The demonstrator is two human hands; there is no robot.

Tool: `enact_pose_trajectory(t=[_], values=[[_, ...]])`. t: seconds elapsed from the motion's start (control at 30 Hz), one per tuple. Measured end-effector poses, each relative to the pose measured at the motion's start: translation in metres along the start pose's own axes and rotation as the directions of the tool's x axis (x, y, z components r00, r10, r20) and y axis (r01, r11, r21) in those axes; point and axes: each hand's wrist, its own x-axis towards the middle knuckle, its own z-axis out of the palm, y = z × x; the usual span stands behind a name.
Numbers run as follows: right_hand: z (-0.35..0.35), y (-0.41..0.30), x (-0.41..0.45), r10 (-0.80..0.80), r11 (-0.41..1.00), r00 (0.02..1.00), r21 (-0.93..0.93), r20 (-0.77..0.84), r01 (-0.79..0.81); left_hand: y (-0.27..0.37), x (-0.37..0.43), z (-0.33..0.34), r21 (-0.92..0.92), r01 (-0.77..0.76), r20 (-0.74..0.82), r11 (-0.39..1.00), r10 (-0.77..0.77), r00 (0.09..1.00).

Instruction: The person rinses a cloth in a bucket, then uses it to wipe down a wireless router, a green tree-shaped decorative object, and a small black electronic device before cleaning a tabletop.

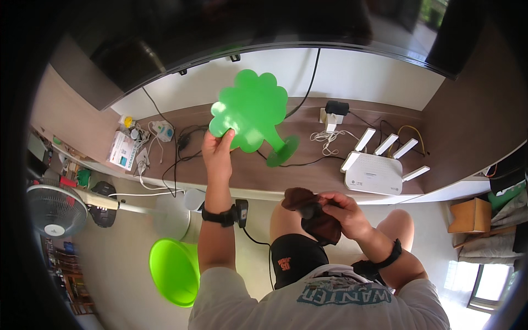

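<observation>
A glossy green tree-shaped plastic piece (251, 109) with a scalloped top and a round base is pinched at its edge in my left hand (219, 150), above the wooden shelf (255, 175). My right hand (344, 212) grips a dark brown cloth (321, 227) over my lap. The cloth hangs in folds, and part of it sticks out to the left of the fingers. Parts of my right fingers are hidden by it.
A white router (373, 173) with raised antennas stands at the shelf's right. Plugs, loose cables and a small box (122, 150) lie along it. A large black screen (264, 24) overhangs the back. A fan (57, 210) and a bright green bin (173, 272) stand at left.
</observation>
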Motion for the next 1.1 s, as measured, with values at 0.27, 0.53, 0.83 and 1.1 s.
enact_pose_trajectory(t=[0.27, 0.53, 0.83, 1.1], values=[[0.029, -0.064, -0.008, -0.646, 0.629, 0.745, -0.437, 0.166, 0.643, 0.066, -0.077, -0.002, -0.047, -0.095, -0.018, 0.994, 0.094, 0.995], [0.083, -0.046, 0.017, -0.648, -0.059, 0.440, -0.617, 0.622, 0.784, 0.078, -0.156, 0.052, 0.263, -0.123, 0.291, 0.957, 0.043, 0.956], [0.064, -0.040, 0.039, -0.722, -0.118, 0.460, -0.747, 0.517, 0.655, 0.055, -0.169, 0.044, 0.373, 0.095, 0.295, 0.923, -0.215, 0.931], [0.055, -0.058, 0.058, -0.789, -0.047, 0.448, -0.769, 0.420, 0.638, 0.058, -0.164, 0.046, 0.378, 0.065, 0.343, 0.924, -0.205, 0.917]])
